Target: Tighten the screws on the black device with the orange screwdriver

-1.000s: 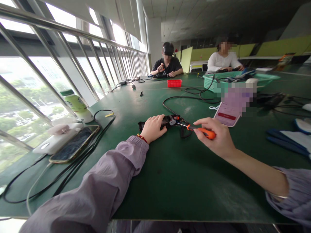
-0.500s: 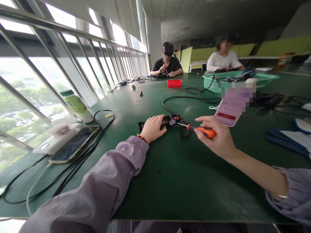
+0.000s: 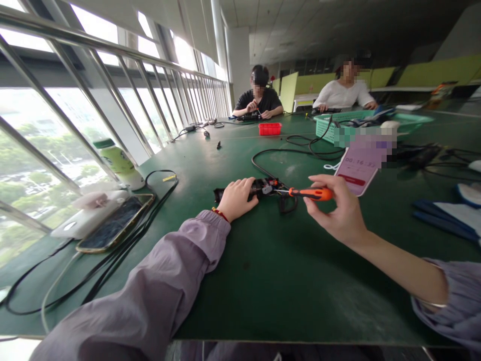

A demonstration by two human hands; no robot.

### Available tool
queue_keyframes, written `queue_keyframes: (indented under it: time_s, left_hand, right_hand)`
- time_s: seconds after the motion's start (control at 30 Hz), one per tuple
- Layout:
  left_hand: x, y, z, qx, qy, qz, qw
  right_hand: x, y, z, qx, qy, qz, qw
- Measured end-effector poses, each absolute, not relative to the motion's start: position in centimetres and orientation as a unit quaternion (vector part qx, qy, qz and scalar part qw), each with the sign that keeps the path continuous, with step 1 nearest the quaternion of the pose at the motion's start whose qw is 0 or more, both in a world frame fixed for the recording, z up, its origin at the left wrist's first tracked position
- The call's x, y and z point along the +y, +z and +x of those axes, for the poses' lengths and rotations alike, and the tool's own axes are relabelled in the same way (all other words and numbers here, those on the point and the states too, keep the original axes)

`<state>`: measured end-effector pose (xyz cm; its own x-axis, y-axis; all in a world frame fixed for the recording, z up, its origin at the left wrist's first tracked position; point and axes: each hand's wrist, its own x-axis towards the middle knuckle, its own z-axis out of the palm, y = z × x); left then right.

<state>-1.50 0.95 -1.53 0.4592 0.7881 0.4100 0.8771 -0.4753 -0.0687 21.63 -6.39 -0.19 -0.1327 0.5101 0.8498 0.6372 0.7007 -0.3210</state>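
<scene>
My left hand (image 3: 237, 199) is wrapped over the middle of a long black corded device (image 3: 267, 188) and presses it to the table. Small parts and thin wires show at its uncovered right end, and its middle is hidden under my palm. In my right hand (image 3: 342, 210) is a screwdriver (image 3: 312, 194) with an orange and black handle, pinched between thumb and fingers. Its shaft lies nearly level and points left, the tip at the device's exposed end; I cannot tell whether it sits in a screw. A black cord (image 3: 252, 158) loops behind the device.
Left are a phone (image 3: 116, 224), a white power bank, black cables and a green bottle (image 3: 119, 164). Ahead stand a red basket (image 3: 269, 129) and a green basket (image 3: 326, 129). A propped phone (image 3: 355, 173) and gloves (image 3: 447, 218) lie right. Two people sit across.
My right hand has shifted slightly right and its fingers have changed their hold on the screwdriver, whose handle now lies more level. My left hand and the device have stayed put.
</scene>
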Motion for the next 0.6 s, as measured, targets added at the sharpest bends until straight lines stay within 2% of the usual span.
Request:
queue_keyframes:
  time_s: [0.17,0.37,0.53,0.6]
  left_hand:
    - [0.9,-1.43,-1.47,-0.494,-0.162,-0.843,0.138]
    - [0.96,-1.57,-1.52,-0.491,-0.167,-0.844,0.135]
    - [1.01,-1.59,-1.52,-0.499,-0.162,-0.842,0.127]
    - [1.01,-1.56,-1.51,-0.497,-0.162,-0.843,0.128]
  right_hand:
    - [-6.46,-0.19,21.62,-0.767,-0.051,-0.408,0.493]
    - [-6.37,-0.2,21.7,-0.75,-0.075,-0.376,0.538]
    - [-6.36,-0.43,21.73,-0.76,-0.055,-0.419,0.493]
    - [-6.33,-0.44,21.7,-0.755,-0.058,-0.409,0.509]
